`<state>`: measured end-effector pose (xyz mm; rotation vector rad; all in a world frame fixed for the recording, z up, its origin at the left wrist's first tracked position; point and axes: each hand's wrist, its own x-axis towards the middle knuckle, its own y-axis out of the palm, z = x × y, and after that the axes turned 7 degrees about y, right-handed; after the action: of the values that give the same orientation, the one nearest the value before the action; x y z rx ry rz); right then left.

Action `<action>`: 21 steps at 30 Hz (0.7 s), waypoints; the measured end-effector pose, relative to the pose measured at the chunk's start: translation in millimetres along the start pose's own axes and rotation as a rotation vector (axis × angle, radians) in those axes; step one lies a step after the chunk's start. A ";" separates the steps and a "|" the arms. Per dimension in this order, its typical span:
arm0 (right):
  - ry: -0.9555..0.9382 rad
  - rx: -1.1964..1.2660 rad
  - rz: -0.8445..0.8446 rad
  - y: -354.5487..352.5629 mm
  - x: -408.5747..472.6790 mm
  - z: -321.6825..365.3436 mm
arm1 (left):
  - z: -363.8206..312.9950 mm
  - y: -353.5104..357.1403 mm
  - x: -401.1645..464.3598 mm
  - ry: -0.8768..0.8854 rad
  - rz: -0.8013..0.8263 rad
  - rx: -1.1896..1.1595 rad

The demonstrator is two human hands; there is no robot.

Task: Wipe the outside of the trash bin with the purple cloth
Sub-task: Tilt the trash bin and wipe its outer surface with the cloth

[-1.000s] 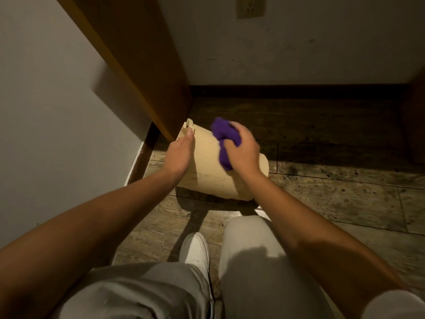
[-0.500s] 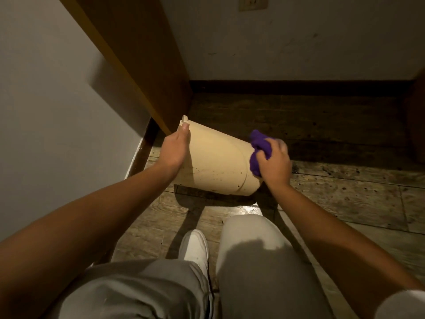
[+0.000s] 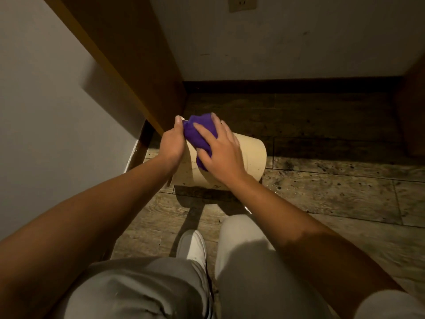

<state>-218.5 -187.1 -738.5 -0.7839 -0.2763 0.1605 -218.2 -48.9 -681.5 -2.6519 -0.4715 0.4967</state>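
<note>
A beige trash bin [image 3: 250,155] is tipped on its side over the wooden floor, its rim to the left and its base to the right. My left hand [image 3: 171,143] grips the rim end and holds the bin tilted. My right hand [image 3: 222,150] presses a bunched purple cloth [image 3: 199,133] flat against the bin's upper side near the rim, fingers spread over the cloth. The cloth touches my left hand's fingers. The bin's opening is hidden behind my left hand.
A brown wooden panel [image 3: 138,61] slants down just left of the bin, beside a white wall [image 3: 41,111]. A dark baseboard [image 3: 287,85] runs along the back wall with an outlet [image 3: 241,3] above. My knees and a white shoe [image 3: 192,246] are below the bin.
My right hand has slid the cloth from the bin's base end on the right back across the side to the rim end, next to my left hand. The left hand kept its grip.
</note>
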 end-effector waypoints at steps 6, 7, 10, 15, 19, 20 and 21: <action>0.355 0.003 -0.133 -6.9 -30.5 -93.4 | 9.5 -3.0 2.1 -0.047 -0.060 0.028; 0.431 0.019 -0.126 -10.1 -37.4 -107.3 | 11.4 -1.9 1.6 -0.053 -0.050 0.018; 0.524 -0.019 -0.108 -22.6 -44.5 -129.5 | 12.5 -0.3 1.9 -0.059 -0.057 0.012; 0.416 -0.028 -0.131 -52.9 -11.8 -99.4 | -0.6 -5.4 3.0 -0.132 0.045 -0.080; 0.232 0.240 -0.179 -55.6 12.9 -30.7 | -4.3 -15.4 5.0 -0.064 0.273 -0.135; 0.204 0.281 -0.164 -49.5 18.2 -13.9 | -1.3 -13.7 3.1 -0.038 0.299 -0.110; 0.181 0.299 -0.140 -41.6 21.9 0.9 | 1.9 -10.3 1.0 -0.021 0.317 -0.110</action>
<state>-196.3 -210.1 -704.2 -0.4762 -0.1305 -0.0021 -220.7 -39.0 -678.9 -2.8443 -0.0839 0.6081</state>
